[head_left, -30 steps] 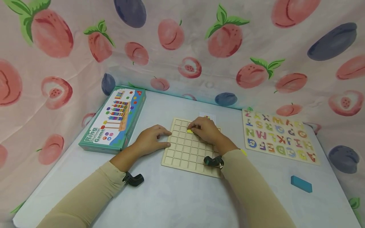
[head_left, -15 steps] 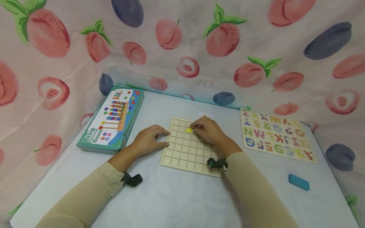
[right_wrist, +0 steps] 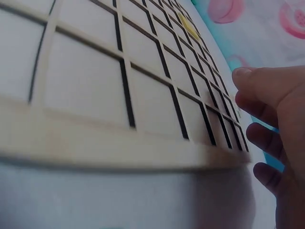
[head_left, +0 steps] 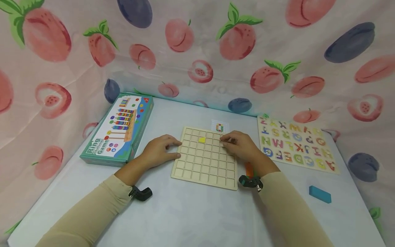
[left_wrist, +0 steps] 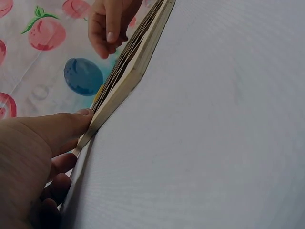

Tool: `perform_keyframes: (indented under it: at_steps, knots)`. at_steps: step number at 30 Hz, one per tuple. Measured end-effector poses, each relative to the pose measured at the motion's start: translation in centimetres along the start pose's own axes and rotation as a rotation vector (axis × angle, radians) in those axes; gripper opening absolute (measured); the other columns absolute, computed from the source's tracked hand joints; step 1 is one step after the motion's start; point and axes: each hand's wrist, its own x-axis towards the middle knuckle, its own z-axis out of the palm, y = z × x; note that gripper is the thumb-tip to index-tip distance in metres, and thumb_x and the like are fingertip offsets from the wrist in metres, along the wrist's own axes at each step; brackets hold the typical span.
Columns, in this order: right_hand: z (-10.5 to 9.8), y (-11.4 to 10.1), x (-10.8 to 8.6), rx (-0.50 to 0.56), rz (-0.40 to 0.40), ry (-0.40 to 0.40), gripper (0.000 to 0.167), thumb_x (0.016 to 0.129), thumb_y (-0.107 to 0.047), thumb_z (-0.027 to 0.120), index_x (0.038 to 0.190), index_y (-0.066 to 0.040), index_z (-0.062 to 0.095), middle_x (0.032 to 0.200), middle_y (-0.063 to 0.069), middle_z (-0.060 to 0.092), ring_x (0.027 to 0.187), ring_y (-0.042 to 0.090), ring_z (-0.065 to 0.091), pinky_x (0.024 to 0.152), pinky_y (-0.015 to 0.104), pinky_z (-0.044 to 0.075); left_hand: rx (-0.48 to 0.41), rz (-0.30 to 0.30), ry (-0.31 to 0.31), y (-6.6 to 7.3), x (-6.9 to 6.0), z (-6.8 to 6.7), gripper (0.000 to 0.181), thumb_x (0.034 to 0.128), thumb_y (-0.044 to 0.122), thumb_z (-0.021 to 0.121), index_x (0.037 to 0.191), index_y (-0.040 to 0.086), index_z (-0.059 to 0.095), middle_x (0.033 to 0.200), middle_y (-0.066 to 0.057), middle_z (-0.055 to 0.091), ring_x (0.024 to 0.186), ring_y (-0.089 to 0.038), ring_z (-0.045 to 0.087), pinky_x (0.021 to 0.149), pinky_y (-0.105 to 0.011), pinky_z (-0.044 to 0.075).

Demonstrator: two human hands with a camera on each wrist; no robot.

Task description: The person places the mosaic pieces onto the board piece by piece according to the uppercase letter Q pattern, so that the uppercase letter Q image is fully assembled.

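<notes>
A wooden grid board [head_left: 197, 164] lies on the white table, with one yellow piece [head_left: 202, 139] in a cell of its second row from the back. My left hand [head_left: 158, 149] touches the board's left edge with fingertips and thumb; the left wrist view shows the thumb on the rim [left_wrist: 109, 105]. Over the board's right edge hovers my right hand [head_left: 242, 145], its fingers loosely bent and holding nothing visible; the right wrist view shows this hand [right_wrist: 281, 109] above the grid. Behind the board lies a small pattern card [head_left: 219, 127].
A green game box [head_left: 123, 130] lies at the back left. On the right are a wooden alphabet board [head_left: 294, 142] and a blue block [head_left: 320, 194]. An orange piece [head_left: 249, 168] shows beside my right wrist. Fruit-patterned cloth [head_left: 185, 68] hangs behind the table.
My right hand has moved right, away from the yellow piece, which stays in its cell. The card and the orange piece have come into fuller view. My left hand keeps its place at the board.
</notes>
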Motion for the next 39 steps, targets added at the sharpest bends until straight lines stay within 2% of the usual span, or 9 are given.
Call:
perform_keyframes:
  at_steps: [4, 9, 15, 23, 27, 35, 39]
  knots:
    - [-0.8, 0.5, -1.2, -0.001, 0.026, 0.002, 0.023, 0.106, -0.024, 0.07, 0.126, -0.015, 0.079, 0.115, 0.002, 0.072, 0.106, 0.024, 0.063, 0.093, 0.046, 0.051, -0.002, 0.02, 0.005, -0.2, 0.0, 0.0, 0.044, 0.0904, 0.035, 0.089, 0.13, 0.021, 0.078, 0.131, 0.005, 0.071, 0.1, -0.016, 0.06, 0.087, -0.038, 0.049]
    - [-1.7, 1.2, -3.0, -0.011, 0.071, -0.002, 0.023, 0.106, -0.025, 0.07, 0.126, -0.016, 0.078, 0.116, 0.002, 0.072, 0.106, 0.024, 0.062, 0.088, 0.043, 0.052, 0.005, 0.049, 0.009, -0.3, 0.0, -0.1, 0.043, 0.0904, 0.033, 0.089, 0.129, 0.02, 0.078, 0.131, 0.004, 0.072, 0.099, -0.016, 0.061, 0.087, -0.039, 0.05]
    - [-2.7, 2.8, -5.2, -0.052, 0.085, 0.01, 0.023, 0.104, -0.02, 0.071, 0.125, -0.015, 0.079, 0.115, 0.002, 0.073, 0.102, 0.024, 0.062, 0.085, 0.04, 0.053, 0.007, 0.068, 0.005, -0.4, -0.1, 0.0, 0.042, 0.0905, 0.032, 0.089, 0.129, 0.019, 0.078, 0.131, 0.004, 0.072, 0.1, -0.016, 0.062, 0.087, -0.039, 0.05]
    - [-4.0, 4.4, -7.7, -0.126, 0.14, 0.006, 0.021, 0.104, -0.019, 0.072, 0.123, -0.016, 0.079, 0.12, 0.004, 0.071, 0.105, 0.026, 0.059, 0.093, 0.046, 0.051, -0.001, 0.065, 0.015, -0.5, -0.1, 0.1, 0.042, 0.0906, 0.032, 0.088, 0.129, 0.019, 0.078, 0.131, 0.004, 0.072, 0.1, -0.015, 0.062, 0.087, -0.039, 0.05]
    - [-4.4, 4.9, -8.4, -0.169, 0.111, 0.004, 0.02, 0.103, -0.017, 0.074, 0.122, -0.014, 0.079, 0.118, 0.006, 0.071, 0.107, 0.028, 0.059, 0.096, 0.05, 0.051, -0.006, 0.07, 0.021, -0.4, -0.1, 0.0, 0.041, 0.0902, 0.031, 0.089, 0.129, 0.019, 0.079, 0.131, 0.004, 0.072, 0.1, -0.016, 0.062, 0.087, -0.039, 0.05]
    - [-4.3, 5.2, -8.9, -0.206, 0.059, 0.013, 0.02, 0.099, -0.012, 0.077, 0.119, -0.013, 0.08, 0.11, 0.003, 0.071, 0.1, 0.027, 0.057, 0.089, 0.046, 0.049, -0.015, 0.078, 0.024, -0.4, -0.2, 0.0, 0.041, 0.09, 0.031, 0.089, 0.128, 0.019, 0.079, 0.131, 0.004, 0.073, 0.1, -0.016, 0.062, 0.087, -0.039, 0.049]
    - [-4.2, 5.1, -8.7, -0.209, 0.077, 0.009, 0.018, 0.099, -0.011, 0.076, 0.117, -0.013, 0.079, 0.113, 0.005, 0.07, 0.101, 0.028, 0.057, 0.09, 0.047, 0.049, -0.016, 0.069, 0.019, -0.5, -0.2, 0.1, 0.041, 0.0901, 0.032, 0.089, 0.129, 0.02, 0.079, 0.131, 0.004, 0.072, 0.1, -0.016, 0.062, 0.087, -0.039, 0.05]
